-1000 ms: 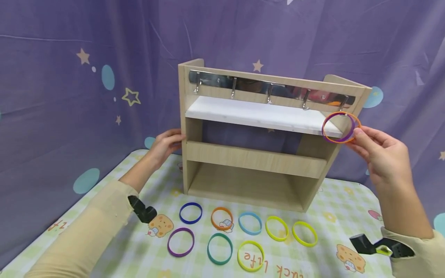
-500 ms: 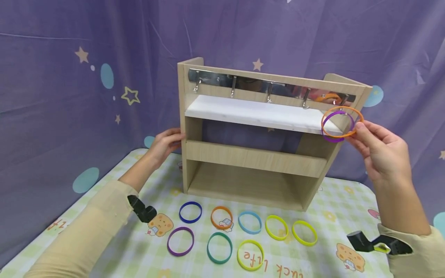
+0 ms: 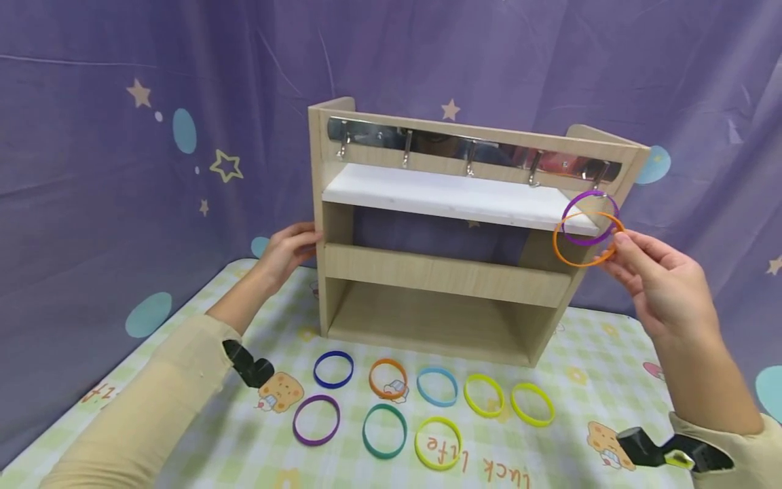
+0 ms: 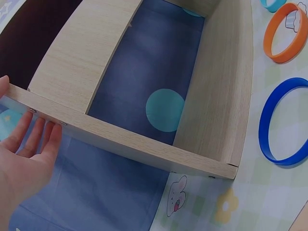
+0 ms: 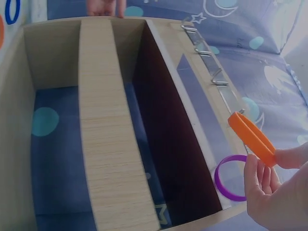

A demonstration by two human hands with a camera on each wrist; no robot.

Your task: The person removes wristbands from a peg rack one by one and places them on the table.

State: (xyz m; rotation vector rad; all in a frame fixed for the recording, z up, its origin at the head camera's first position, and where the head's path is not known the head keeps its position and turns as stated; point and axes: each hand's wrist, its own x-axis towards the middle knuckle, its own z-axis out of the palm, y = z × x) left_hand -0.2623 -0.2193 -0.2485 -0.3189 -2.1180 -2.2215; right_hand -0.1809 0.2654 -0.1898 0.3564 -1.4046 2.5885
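My right hand (image 3: pixel 672 292) pinches an orange silicone wristband (image 3: pixel 580 265) between thumb and fingers, just below the right end hook (image 3: pixel 601 175) of the metal hook rail. A purple wristband (image 3: pixel 590 193) hangs from that hook, partly behind the orange one. In the right wrist view the orange band tilts toward the rail, above the purple band (image 5: pixel 219 178). At the other end, my left hand (image 3: pixel 284 251) rests against the outer left side of the wooden shelf (image 3: pixel 449 272), its fingers (image 4: pixel 54 139) extended along the panel.
Several wristbands lie on the checked tablecloth before the shelf: dark blue (image 3: pixel 332 387), orange (image 3: pixel 387 397), light blue (image 3: pixel 437 405), yellow ones (image 3: pixel 533 425), another purple (image 3: pixel 316 444) and green (image 3: pixel 385 456). A purple curtain (image 3: pixel 427 54) hangs behind. Other hooks (image 3: pixel 470 159) line the rail.
The orange band rises slightly against the purple one, then comes down below the hook with my right hand. The purple band stays at the hook. My left hand keeps its place on the shelf.
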